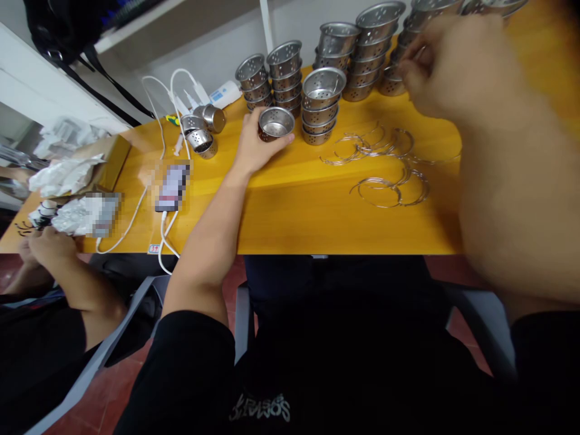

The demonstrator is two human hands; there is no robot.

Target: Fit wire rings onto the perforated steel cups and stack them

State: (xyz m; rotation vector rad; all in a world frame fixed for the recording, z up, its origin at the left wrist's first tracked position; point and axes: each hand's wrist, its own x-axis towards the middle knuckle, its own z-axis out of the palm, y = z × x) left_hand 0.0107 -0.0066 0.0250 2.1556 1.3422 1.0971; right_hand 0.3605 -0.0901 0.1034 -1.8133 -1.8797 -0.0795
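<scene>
My left hand (251, 147) is wrapped round a small perforated metal cup (276, 122), which stands upright with its mouth facing up. Just right of it rises a stack of similar perforated cups (319, 115). My right hand (446, 69) is raised at the right, its fingers curled together; whatever is in them, if anything, is hidden. Behind that hand are more stacked cups (393, 83), partly covered by it. Thin bent wire rings (376, 145) lie on the yellow table (290, 217) between my arms, with another group of wire rings (392, 192) nearer the front edge.
Further cup stacks (283, 78) line the back wall. Several loose cups (200, 140) lie at the left, near a phone (171, 190) with white cables. A power strip (225, 93) is behind them. At far left, a co-worker's hands (49, 244) are near plastic bags (75, 214).
</scene>
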